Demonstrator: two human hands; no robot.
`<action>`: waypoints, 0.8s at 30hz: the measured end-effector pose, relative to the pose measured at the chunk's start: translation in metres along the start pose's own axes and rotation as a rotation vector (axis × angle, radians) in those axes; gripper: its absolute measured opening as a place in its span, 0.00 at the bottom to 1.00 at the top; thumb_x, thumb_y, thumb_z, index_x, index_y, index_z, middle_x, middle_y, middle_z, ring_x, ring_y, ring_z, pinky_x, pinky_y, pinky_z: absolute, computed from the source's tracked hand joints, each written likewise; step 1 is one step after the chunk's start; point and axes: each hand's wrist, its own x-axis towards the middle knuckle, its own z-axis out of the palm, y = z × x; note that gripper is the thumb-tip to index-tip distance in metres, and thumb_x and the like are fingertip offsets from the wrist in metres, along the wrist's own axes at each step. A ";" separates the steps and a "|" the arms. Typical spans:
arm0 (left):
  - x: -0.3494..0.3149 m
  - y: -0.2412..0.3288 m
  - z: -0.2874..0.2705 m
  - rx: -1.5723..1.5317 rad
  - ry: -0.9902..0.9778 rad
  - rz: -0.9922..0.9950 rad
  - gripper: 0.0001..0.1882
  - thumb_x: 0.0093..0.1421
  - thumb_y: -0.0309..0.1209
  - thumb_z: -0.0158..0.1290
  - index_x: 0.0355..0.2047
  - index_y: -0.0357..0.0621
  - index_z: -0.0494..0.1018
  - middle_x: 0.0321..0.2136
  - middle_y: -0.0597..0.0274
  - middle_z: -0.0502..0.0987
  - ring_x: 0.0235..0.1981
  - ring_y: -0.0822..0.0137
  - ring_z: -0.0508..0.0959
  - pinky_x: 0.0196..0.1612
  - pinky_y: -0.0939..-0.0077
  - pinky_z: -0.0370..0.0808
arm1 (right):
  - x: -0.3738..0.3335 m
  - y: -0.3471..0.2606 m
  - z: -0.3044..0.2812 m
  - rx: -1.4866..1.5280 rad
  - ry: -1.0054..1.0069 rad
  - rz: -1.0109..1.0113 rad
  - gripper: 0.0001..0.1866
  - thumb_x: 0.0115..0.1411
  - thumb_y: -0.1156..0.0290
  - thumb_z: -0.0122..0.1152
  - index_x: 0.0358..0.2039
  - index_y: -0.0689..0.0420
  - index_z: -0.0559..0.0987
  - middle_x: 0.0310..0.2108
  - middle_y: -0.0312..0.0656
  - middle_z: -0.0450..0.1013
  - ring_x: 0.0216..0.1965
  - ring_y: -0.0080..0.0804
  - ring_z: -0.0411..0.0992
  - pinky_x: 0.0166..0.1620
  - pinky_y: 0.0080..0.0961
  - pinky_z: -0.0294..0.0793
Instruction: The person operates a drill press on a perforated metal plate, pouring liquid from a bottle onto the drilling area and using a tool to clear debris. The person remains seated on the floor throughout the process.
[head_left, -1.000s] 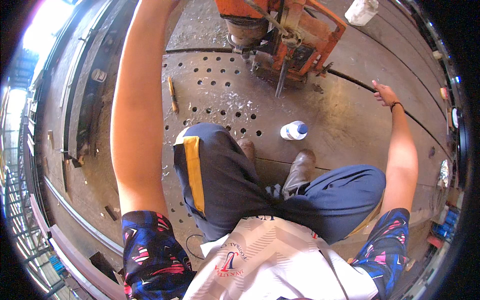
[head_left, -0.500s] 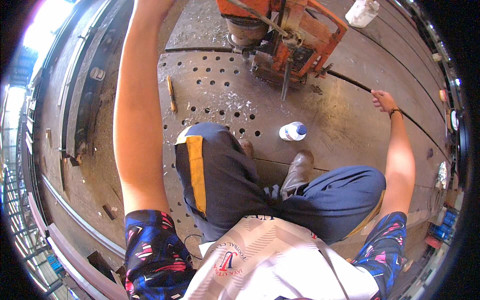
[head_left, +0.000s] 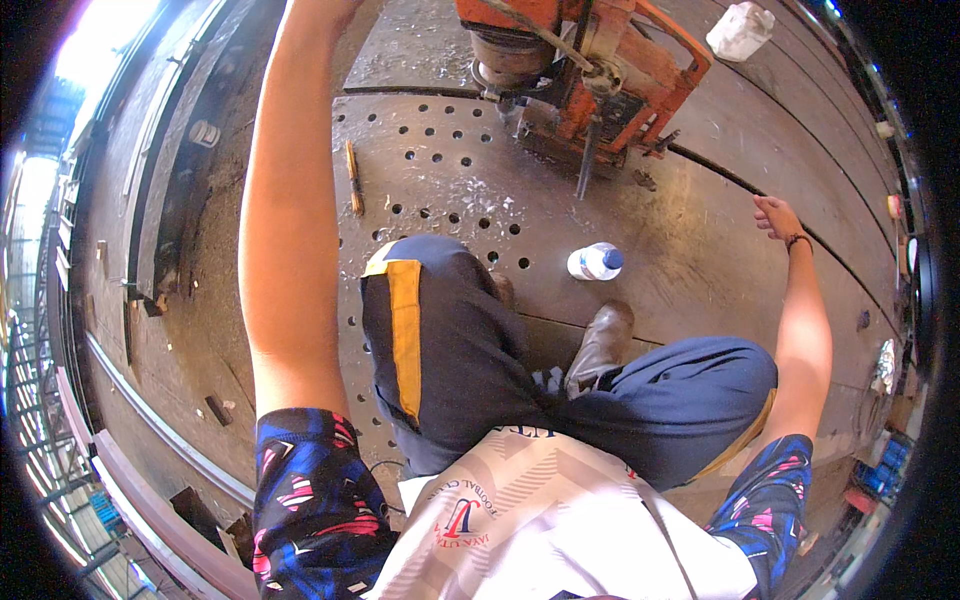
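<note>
An orange magnetic drill press [head_left: 655,75] stands on the steel plate [head_left: 690,235], its metal lever rod [head_left: 587,150] sloping down toward me. My left forearm [head_left: 290,220] reaches forward beside the drill, and the top edge cuts off the hand. Stretched out to the right, my right hand [head_left: 777,217] has curled fingers over a dark line running from the drill's base; what they hold, if anything, I cannot make out. A bottle with a blue cap [head_left: 596,262] is on the plate before my boot [head_left: 603,340]. Left of the drill lies a thin brush [head_left: 354,180].
Rows of round holes pierce the perforated plate [head_left: 440,185], which is scattered with metal shavings [head_left: 495,210]. A whitish translucent container [head_left: 740,32] sits at the back right. Along the left are a white cup-like container [head_left: 205,134] and a long metal pipe [head_left: 170,425].
The whole view has shifted slightly, moving the drill, bottle and brush a little right in the picture. My right hand stays curled, and my left arm stays extended.
</note>
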 end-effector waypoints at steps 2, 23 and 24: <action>-0.002 0.003 0.002 0.010 0.005 0.008 0.14 0.65 0.35 0.49 0.43 0.36 0.73 0.36 0.51 0.80 0.34 0.63 0.81 0.36 0.70 0.78 | -0.001 -0.001 0.000 -0.002 0.003 -0.004 0.33 0.57 0.38 0.55 0.54 0.48 0.72 0.42 0.37 0.74 0.38 0.28 0.72 0.36 0.27 0.68; -0.113 -0.012 0.439 0.373 -0.403 0.455 0.10 0.48 0.41 0.57 0.25 0.51 0.77 0.22 0.61 0.80 0.26 0.62 0.80 0.27 0.64 0.74 | 0.011 0.106 -0.001 0.224 0.085 0.079 0.29 0.60 0.43 0.53 0.55 0.48 0.71 0.47 0.39 0.75 0.42 0.31 0.74 0.42 0.34 0.70; -0.138 -0.023 0.457 0.400 -0.607 0.396 0.09 0.49 0.40 0.56 0.26 0.51 0.78 0.25 0.62 0.80 0.32 0.64 0.80 0.35 0.65 0.74 | 0.000 0.144 -0.008 0.211 0.117 0.144 0.29 0.60 0.43 0.53 0.55 0.48 0.71 0.47 0.39 0.75 0.43 0.32 0.74 0.43 0.35 0.70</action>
